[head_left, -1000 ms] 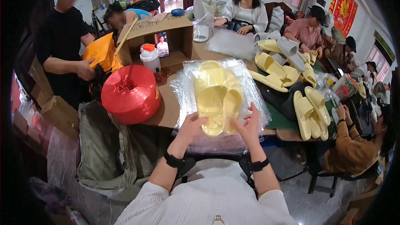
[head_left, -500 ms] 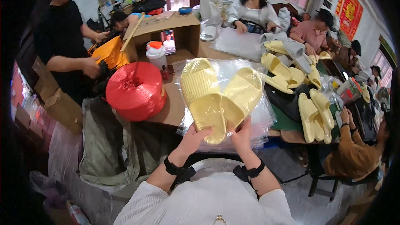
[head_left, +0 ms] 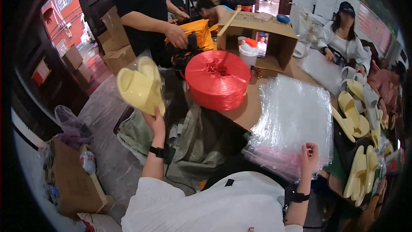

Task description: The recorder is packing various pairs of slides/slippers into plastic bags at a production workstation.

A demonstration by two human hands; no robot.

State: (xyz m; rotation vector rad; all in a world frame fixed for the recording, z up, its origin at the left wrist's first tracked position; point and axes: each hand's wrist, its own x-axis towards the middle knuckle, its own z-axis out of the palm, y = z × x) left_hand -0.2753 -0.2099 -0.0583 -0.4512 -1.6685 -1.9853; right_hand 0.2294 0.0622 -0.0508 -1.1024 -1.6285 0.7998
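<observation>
- The left hand (head_left: 155, 122) was raised up and out, well to the left of the big red spool of twine (head_left: 218, 78), with its fingers closed around the bottom of a bagged pair of pale yellow slippers (head_left: 140, 86).
- The slippers sat in a clear plastic bag, held up in the air over the floor, nowhere near touching the table (head_left: 253, 103).
- The right hand (head_left: 309, 157) was down to the right of the spool, resting on the near edge of a stack of clear plastic bags (head_left: 294, 122). The fingers looked curled onto the top bag, pinching at it, though I couldn't really tell how tight.
- The stack of bags lay flat on the table just right of the spool, hanging a bit over the near edge.
- Behind the spool stood an open cardboard box (head_left: 264, 34) on its side with a white jar with an orange lid (head_left: 249, 51) in front of it.
- More loose yellow slippers (head_left: 354, 116) were piled far right of the spool, past the bag stack.
- A person in a black top (head_left: 143, 13) stood behind and left of the spool, hand on something orange (head_left: 195, 32).
- A grey-green sack (head_left: 189, 146) slumped on the floor just below the spool.
</observation>
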